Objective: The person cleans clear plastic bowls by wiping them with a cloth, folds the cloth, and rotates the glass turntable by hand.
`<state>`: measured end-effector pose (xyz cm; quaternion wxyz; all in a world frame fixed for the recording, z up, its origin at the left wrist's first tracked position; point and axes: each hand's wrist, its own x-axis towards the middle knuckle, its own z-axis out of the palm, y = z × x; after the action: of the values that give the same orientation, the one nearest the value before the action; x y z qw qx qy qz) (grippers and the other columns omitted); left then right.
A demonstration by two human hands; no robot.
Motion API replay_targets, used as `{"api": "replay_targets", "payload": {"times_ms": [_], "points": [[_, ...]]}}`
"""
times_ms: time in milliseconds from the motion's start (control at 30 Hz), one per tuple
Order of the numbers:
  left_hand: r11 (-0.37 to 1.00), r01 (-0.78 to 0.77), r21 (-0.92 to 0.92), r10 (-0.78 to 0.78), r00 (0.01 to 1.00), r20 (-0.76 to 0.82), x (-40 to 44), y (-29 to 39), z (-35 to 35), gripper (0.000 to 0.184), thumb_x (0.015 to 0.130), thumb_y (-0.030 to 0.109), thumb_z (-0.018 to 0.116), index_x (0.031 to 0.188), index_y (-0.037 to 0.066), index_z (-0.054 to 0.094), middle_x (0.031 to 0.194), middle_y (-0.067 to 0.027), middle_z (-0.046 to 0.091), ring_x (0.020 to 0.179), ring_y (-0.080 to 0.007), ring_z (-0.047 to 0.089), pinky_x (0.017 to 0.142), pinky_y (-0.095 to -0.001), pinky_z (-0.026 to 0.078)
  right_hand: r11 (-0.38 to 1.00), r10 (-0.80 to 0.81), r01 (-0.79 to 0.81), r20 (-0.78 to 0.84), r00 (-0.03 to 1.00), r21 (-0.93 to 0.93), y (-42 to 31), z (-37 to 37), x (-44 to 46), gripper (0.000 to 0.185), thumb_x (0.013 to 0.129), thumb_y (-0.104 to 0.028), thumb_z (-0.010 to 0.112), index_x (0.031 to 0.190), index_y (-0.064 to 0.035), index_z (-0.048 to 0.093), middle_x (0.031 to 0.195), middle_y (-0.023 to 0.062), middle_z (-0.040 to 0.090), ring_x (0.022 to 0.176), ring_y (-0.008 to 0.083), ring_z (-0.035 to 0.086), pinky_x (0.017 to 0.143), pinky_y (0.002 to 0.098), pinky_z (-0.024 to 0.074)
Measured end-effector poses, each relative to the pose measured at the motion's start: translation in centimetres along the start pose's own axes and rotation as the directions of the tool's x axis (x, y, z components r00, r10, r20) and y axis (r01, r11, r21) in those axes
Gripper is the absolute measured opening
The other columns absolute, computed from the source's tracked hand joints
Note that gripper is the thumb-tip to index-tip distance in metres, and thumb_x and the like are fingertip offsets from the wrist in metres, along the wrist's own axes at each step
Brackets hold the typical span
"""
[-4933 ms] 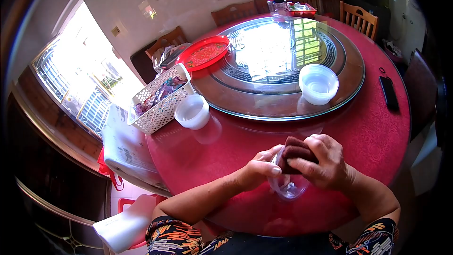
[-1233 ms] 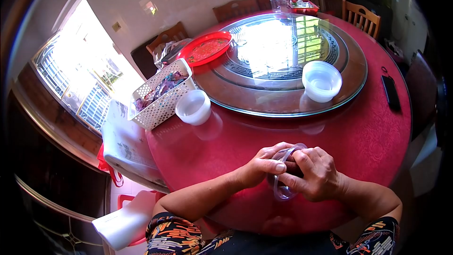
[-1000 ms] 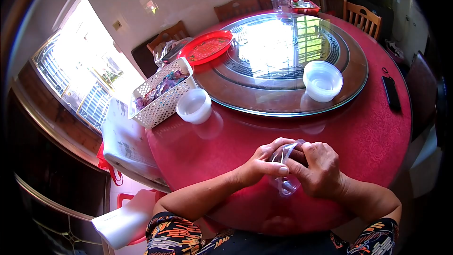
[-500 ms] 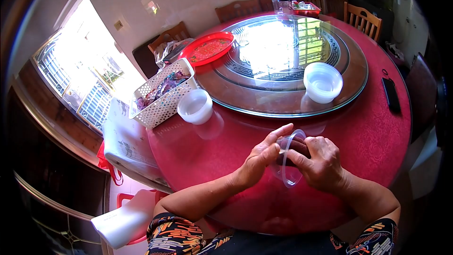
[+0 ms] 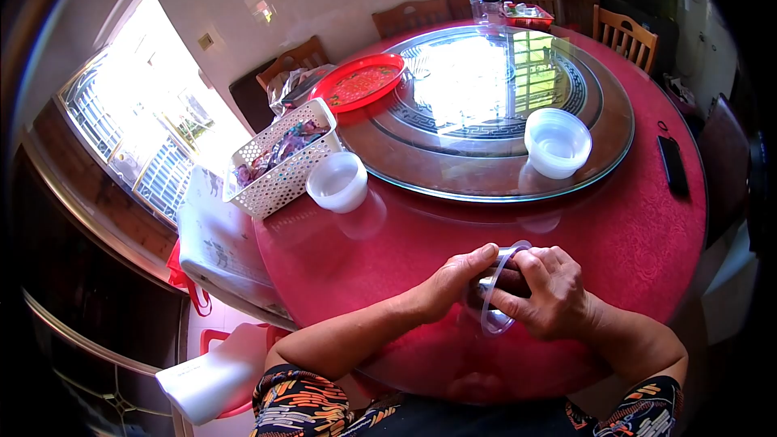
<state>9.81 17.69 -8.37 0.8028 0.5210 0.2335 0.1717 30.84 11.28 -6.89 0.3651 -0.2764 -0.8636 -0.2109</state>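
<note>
My left hand (image 5: 455, 279) holds a clear plastic bowl (image 5: 499, 320) from its outer side, tilted so that its rim faces my right hand. My right hand (image 5: 550, 291) grips a dark brown cloth (image 5: 511, 281) and presses it inside the bowl, its thumb near the rim. Both hands are over the near part of the red table (image 5: 405, 251). Some of the cloth and my left fingers are hidden behind the bowl. A translucent bowl (image 5: 337, 182) stands on the left of the table, and stacked clear bowls (image 5: 558, 143) sit on the glass turntable (image 5: 453, 182).
A white perforated basket (image 5: 283, 182) with colourful wrapped items stands at the left edge, near a red tray (image 5: 358, 82). A black phone (image 5: 672, 165) lies at the right. Jars (image 5: 490, 8) and a red container (image 5: 528, 16) are at the far side.
The bowl's tilt has changed in my hands and my left hand has shifted around it. My right hand keeps the brown cloth, now deeper inside the bowl.
</note>
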Motion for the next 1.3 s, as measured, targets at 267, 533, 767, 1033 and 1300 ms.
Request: {"api": "replay_targets", "payload": {"times_ms": [267,533,767,1033,1300], "points": [[0.94,-0.301,0.163,0.315,0.947,-0.064,-0.4,-0.5,0.2,0.07,0.099,0.033,0.068,0.155,0.007,0.036,0.136,-0.0094,0.058,0.125,-0.0187,0.056,0.104,-0.0343,0.048,0.943,0.333,-0.33,0.102,0.937,-0.052,-0.4,0.4,-0.3,0.025,0.086,-0.023,0.072,0.109,-0.015,0.073,0.081,0.011,0.058,0.067,0.0252,0.061,0.055,0.0386,0.0485],[0.922,-0.364,0.134,0.37,0.929,-0.024,-0.4,-0.2,0.4,0.109,0.074,0.008,0.09,0.161,0.012,0.025,0.149,-0.012,0.044,0.137,-0.0259,0.048,0.116,-0.041,0.04,0.9,0.316,-0.385,0.303,0.899,0.205,0.8,0.9,-1.2,0.029,0.082,-0.027,0.079,0.108,-0.016,0.072,0.081,0.0116,0.063,0.069,0.0285,0.068,0.057,0.0427,0.054],[0.953,-0.296,-0.066,0.294,0.955,-0.038,-0.2,-0.4,1.0,0.102,0.088,0.055,0.068,0.163,0.007,0.017,0.15,-0.0163,0.043,0.133,-0.0301,0.052,0.112,-0.0432,0.043,0.976,0.108,-0.144,0.212,0.971,0.165,0.3,0.6,-0.7,0.023,0.086,-0.027,0.073,0.108,-0.0222,0.075,0.079,0.0085,0.059,0.065,0.0228,0.063,0.054,0.0385,0.0503],[0.973,-0.225,-0.06,0.225,0.974,0.003,0.0,-0.7,0.6,0.087,0.096,0.056,0.057,0.161,0.009,0.024,0.142,-0.0143,0.052,0.125,-0.0255,0.056,0.109,-0.0398,0.044,0.994,0.051,-0.057,0.074,0.996,0.091,-0.3,0.3,-0.2,0.023,0.078,-0.026,0.072,0.1,-0.0266,0.078,0.08,0.0061,0.053,0.07,0.0216,0.059,0.056,0.0355,0.0474],[0.972,-0.174,0.156,0.184,0.981,-0.053,-0.2,0.0,0.7,0.077,0.1,0.053,0.052,0.158,0.009,0.031,0.135,-0.0117,0.058,0.124,-0.0201,0.055,0.108,-0.0359,0.042,0.996,0.093,-0.093,-0.029,0.995,0.005,-0.3,0.2,0.0,0.026,0.076,-0.025,0.073,0.102,-0.0237,0.079,0.079,0.008,0.052,0.07,0.0233,0.059,0.057,0.0371,0.0465]]}}
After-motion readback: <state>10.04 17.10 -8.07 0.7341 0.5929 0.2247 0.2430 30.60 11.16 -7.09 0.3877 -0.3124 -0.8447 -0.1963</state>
